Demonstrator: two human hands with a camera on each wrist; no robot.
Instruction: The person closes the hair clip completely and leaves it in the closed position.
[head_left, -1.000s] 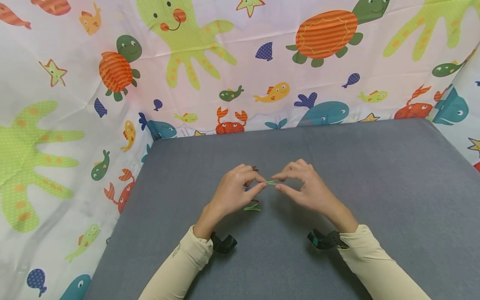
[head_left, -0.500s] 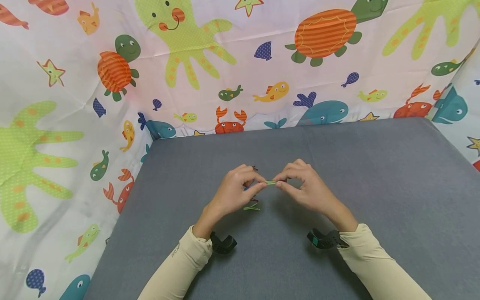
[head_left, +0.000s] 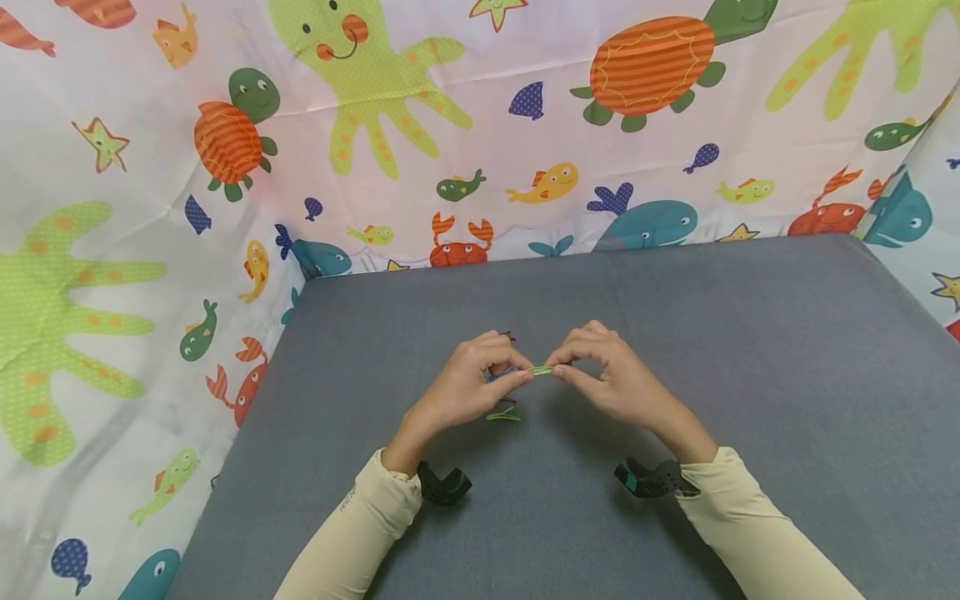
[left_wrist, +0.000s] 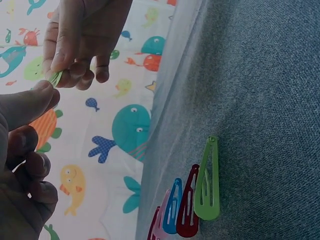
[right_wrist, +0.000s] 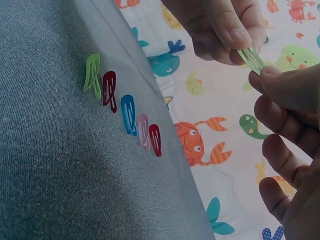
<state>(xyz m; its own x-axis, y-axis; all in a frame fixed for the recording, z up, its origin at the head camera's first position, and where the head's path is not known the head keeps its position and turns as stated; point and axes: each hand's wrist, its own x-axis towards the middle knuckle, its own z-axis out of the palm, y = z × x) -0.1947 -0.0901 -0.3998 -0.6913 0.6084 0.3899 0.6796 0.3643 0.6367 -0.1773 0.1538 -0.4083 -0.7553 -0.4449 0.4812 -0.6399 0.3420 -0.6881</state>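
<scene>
Between both hands, above the table, is a light green snap hair clip (right_wrist: 251, 61). My left hand (head_left: 467, 382) pinches one end of it between thumb and index finger. The other end sits in the pinch of my right hand (head_left: 609, 377); its other fingers are loosely bent in the right wrist view. Fingertips cover both ends of the clip, and its strips lie close together. Below, on the table, lies a slanting row of clips: a green clip (left_wrist: 206, 212), a dark red clip (left_wrist: 187, 229), a blue clip (left_wrist: 171, 227), a pink clip (right_wrist: 143, 122) and a red clip (right_wrist: 154, 134).
The grey cloth-covered table (head_left: 750, 375) stretches out on all sides of the hands. A sea-animal printed curtain (head_left: 420, 125) stands along its back and sides. A dark wrist camera strap (head_left: 652, 479) sits below the right wrist, close to the table.
One second ago the held clip's strips were spread apart towards the right hand; now they lie together. My right fingertips have closed on that end. Both hands have dipped very slightly.
</scene>
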